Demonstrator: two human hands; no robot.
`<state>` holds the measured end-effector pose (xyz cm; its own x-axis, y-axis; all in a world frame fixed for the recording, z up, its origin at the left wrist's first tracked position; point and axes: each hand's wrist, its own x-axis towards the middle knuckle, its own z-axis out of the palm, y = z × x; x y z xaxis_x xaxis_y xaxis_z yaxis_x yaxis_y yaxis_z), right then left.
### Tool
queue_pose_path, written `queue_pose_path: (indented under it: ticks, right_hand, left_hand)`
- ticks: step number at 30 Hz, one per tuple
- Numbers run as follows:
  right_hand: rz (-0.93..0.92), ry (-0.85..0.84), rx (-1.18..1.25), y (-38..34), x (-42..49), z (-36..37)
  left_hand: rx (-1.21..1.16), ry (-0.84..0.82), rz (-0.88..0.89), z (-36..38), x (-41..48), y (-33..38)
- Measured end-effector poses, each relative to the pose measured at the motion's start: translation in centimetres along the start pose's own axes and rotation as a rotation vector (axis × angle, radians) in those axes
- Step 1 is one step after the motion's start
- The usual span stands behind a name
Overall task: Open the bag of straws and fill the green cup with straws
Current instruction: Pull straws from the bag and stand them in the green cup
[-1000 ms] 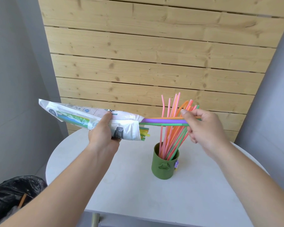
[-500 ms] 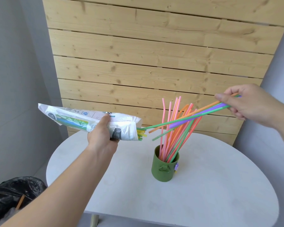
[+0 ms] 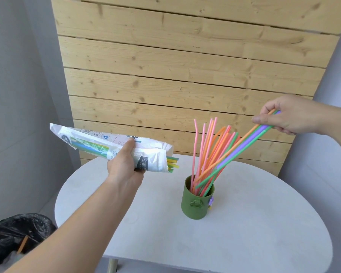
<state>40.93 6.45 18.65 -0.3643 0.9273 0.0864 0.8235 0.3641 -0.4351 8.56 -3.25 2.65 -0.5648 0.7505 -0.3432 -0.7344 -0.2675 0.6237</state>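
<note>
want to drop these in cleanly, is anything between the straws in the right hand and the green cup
Only the standing straws already in the green cup: they fan up from its mouth, and the held straws in the right hand cross them. Nothing else intervenes.

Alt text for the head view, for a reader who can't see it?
The right hand pinches a few straws slanting down to the rim of the green cup, which stands on a white table and holds many other straws. The left hand grips the opened straw bag aloft.
</note>
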Motion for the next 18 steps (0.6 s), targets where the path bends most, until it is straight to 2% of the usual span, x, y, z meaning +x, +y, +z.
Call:
queue_pose_path:
  ticks: [5,13,18]
  right_hand:
    - [-0.056,-0.056,-0.109,-1.0,0.7,0.9]
    - [-0.244,-0.1,-0.342,-4.7,2.7,4.6]
    - [-0.232,-0.121,-0.409,-5.5,4.3,7.0]
  left_hand:
    - [0.002,-0.006,0.004,0.0,-0.2,0.0]
    - [0.007,-0.014,0.004,0.1,-0.3,0.0]
    - [0.001,-0.013,0.004,0.1,-0.3,0.1]
